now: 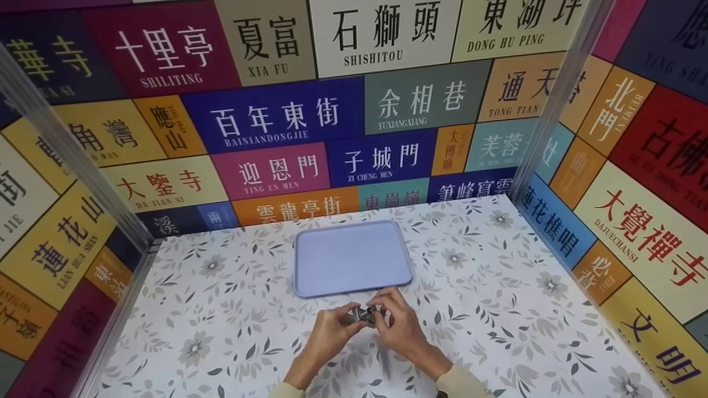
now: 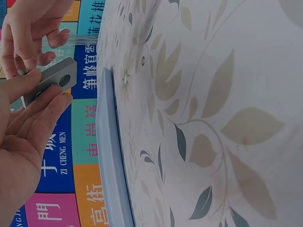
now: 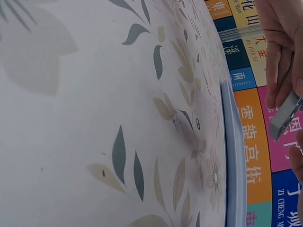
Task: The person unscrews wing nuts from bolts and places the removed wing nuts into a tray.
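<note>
In the head view, both hands meet over the table just in front of the lilac tray [image 1: 354, 258]. My left hand [image 1: 331, 327] grips a small grey metal block [image 2: 66, 74] between thumb and fingers; a round hole shows near its end in the left wrist view. My right hand [image 1: 402, 326] comes at the block from the other side, thumb and fingers curled in close. At its fingertips sits a small metal piece [image 2: 22, 72], mostly hidden by the fingers. The block [image 3: 286, 116] appears in the right wrist view, partly cut off by the frame edge.
A white tablecloth [image 1: 243, 309] with grey leaves and flowers covers the table. Panels with colourful place-name signs [image 1: 271, 119] stand behind and on both sides, joined by clear corner strips [image 1: 545, 99]. The tray has a low raised rim.
</note>
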Demonstrator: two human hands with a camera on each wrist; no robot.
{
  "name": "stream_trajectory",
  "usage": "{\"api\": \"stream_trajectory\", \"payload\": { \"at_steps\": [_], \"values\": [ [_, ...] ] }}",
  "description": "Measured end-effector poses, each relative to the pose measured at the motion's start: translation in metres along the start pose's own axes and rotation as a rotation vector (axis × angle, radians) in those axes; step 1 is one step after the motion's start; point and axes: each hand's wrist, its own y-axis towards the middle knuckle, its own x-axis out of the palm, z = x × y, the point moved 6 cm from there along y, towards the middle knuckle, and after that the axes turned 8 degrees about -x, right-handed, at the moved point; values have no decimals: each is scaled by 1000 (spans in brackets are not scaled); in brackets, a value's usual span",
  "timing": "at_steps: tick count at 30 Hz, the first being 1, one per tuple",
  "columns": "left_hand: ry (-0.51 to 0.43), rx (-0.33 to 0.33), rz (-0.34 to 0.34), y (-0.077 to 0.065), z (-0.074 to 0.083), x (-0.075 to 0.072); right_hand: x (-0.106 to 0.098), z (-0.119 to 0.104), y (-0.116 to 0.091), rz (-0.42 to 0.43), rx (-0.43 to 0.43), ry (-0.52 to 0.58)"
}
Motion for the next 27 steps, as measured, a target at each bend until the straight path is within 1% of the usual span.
{"api": "stream_trajectory", "payload": {
  "at_steps": [6, 11, 15, 17, 19, 21, 25, 27],
  "values": [
    [2, 0, -4, 0, 0, 1, -1, -3, 2, 59, -83, 40],
    [9, 3, 3, 0, 0, 1, -2, -5, 2, 107, -126, 45],
    [20, 9, 10, 0, 1, 0, -6, -16, 8, 146, -150, 33],
    [25, 11, 16, -1, 1, 0, -7, -17, 8, 151, -140, 16],
    [20, 7, 22, -1, 1, 0, -9, -16, 6, 155, -112, -9],
    [15, 0, 27, -1, 1, 0, -9, -7, -1, 163, -73, -51],
    [7, -7, 30, 0, 1, -1, -13, -3, -3, 190, -24, -127],
    [15, -9, 31, 0, 1, -1, -13, -1, -4, 184, -3, -151]
  ]
}}
